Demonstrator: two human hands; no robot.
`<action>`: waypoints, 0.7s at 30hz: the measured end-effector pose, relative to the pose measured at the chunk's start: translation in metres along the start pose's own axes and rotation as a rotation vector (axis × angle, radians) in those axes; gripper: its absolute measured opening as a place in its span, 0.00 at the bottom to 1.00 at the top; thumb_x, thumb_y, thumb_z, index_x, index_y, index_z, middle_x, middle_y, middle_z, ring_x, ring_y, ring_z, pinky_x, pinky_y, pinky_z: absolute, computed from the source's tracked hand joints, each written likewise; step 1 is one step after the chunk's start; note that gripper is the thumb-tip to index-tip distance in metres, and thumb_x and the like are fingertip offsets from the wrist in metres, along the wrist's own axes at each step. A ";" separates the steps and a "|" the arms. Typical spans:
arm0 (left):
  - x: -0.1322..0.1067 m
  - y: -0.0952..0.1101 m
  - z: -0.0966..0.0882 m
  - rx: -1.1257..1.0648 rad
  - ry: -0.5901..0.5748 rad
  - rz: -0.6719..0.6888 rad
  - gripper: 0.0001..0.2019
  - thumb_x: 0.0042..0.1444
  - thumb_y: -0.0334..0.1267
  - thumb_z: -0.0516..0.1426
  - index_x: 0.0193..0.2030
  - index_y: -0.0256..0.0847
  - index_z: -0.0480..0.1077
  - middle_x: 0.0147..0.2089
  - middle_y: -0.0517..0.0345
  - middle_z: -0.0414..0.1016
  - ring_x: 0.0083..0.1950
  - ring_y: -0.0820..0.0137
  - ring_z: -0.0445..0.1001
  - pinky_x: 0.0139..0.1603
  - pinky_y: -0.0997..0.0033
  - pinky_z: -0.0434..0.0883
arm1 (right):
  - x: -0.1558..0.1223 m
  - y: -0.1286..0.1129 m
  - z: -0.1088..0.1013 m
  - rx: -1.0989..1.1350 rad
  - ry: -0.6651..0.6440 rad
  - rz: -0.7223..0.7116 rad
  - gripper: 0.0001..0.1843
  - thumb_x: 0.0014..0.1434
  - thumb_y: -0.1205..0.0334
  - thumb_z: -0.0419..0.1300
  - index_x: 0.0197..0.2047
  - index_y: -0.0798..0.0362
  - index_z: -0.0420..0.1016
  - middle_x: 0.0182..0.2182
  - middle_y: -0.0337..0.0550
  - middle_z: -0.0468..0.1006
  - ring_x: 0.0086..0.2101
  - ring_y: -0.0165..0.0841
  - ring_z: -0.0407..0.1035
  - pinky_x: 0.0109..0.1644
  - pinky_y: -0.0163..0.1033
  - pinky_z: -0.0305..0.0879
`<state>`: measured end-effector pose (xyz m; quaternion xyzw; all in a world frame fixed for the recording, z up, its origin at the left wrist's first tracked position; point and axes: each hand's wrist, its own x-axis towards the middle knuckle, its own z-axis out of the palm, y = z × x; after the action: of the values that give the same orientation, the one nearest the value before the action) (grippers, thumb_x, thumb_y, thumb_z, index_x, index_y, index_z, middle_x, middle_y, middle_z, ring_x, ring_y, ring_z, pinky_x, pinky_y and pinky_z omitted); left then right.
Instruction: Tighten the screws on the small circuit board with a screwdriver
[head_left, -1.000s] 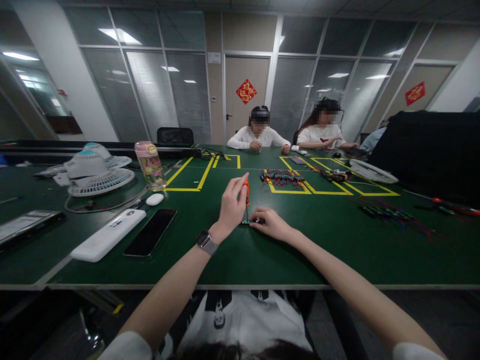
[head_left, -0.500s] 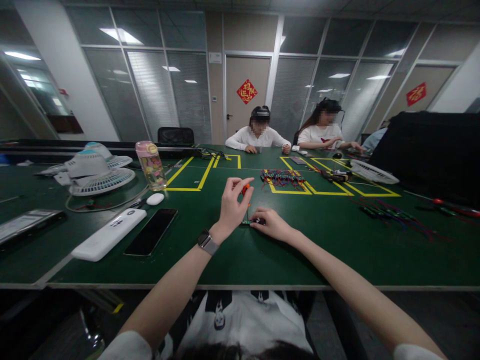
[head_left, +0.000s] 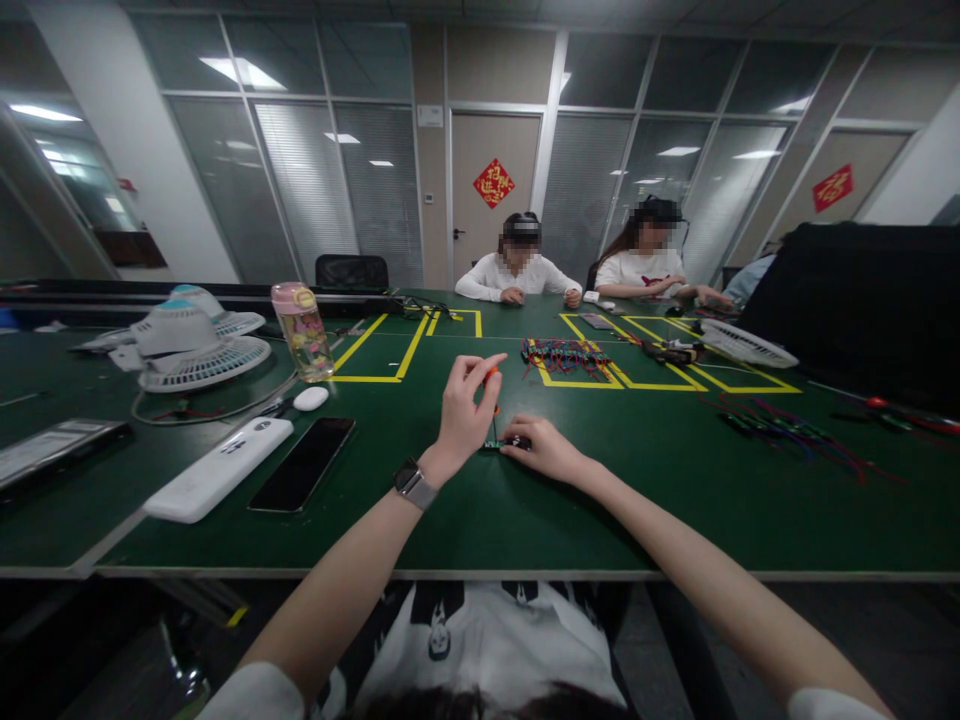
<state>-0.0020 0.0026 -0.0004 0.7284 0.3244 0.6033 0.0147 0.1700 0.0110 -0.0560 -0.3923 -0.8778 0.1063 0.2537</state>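
Two hands: screwdriver gripped in left hand, small board pinched by right hand.

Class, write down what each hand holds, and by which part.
Left hand: a screwdriver, pinched at its orange handle. Right hand: steadies a small part on the table at its right end.

I have bare table from the near edge up to my left hand and right hand. Leftward 1 black phone and 1 white box bar the way; ahead lies 1 wire bundle; rightward, loose wires well apart.
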 end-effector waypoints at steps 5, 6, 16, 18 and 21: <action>0.001 -0.002 0.001 -0.064 -0.051 -0.014 0.16 0.66 0.33 0.45 0.58 0.41 0.65 0.46 0.53 0.71 0.47 0.70 0.70 0.50 0.69 0.67 | 0.000 0.000 0.000 0.005 -0.001 -0.002 0.07 0.58 0.64 0.61 0.39 0.55 0.78 0.35 0.44 0.74 0.33 0.32 0.70 0.39 0.35 0.64; 0.001 -0.003 0.001 -0.056 -0.050 -0.020 0.16 0.65 0.34 0.47 0.57 0.41 0.65 0.44 0.53 0.71 0.45 0.70 0.70 0.48 0.69 0.67 | 0.000 0.000 0.000 0.006 -0.002 -0.003 0.07 0.58 0.64 0.61 0.39 0.55 0.78 0.35 0.44 0.74 0.33 0.32 0.70 0.39 0.35 0.64; 0.001 -0.002 0.000 -0.046 -0.047 0.000 0.17 0.65 0.32 0.45 0.57 0.42 0.66 0.46 0.53 0.69 0.47 0.70 0.69 0.50 0.69 0.67 | 0.000 0.001 0.001 0.002 0.006 -0.010 0.07 0.58 0.64 0.61 0.39 0.55 0.78 0.35 0.44 0.74 0.33 0.32 0.70 0.39 0.36 0.64; 0.001 -0.003 0.001 -0.069 -0.045 0.002 0.17 0.65 0.32 0.45 0.58 0.42 0.65 0.49 0.52 0.70 0.50 0.69 0.69 0.53 0.68 0.66 | 0.000 0.001 0.000 0.004 0.007 -0.015 0.07 0.58 0.64 0.61 0.39 0.55 0.78 0.35 0.44 0.74 0.33 0.32 0.70 0.40 0.36 0.64; 0.001 -0.002 0.001 -0.063 -0.033 -0.008 0.16 0.65 0.32 0.47 0.57 0.42 0.65 0.48 0.53 0.71 0.49 0.69 0.70 0.51 0.68 0.67 | -0.001 -0.001 -0.001 0.001 0.006 -0.011 0.07 0.58 0.64 0.61 0.39 0.55 0.78 0.35 0.44 0.74 0.34 0.32 0.70 0.40 0.36 0.64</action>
<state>-0.0020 0.0053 -0.0004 0.7360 0.3078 0.6013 0.0454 0.1704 0.0102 -0.0552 -0.3877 -0.8791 0.1040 0.2571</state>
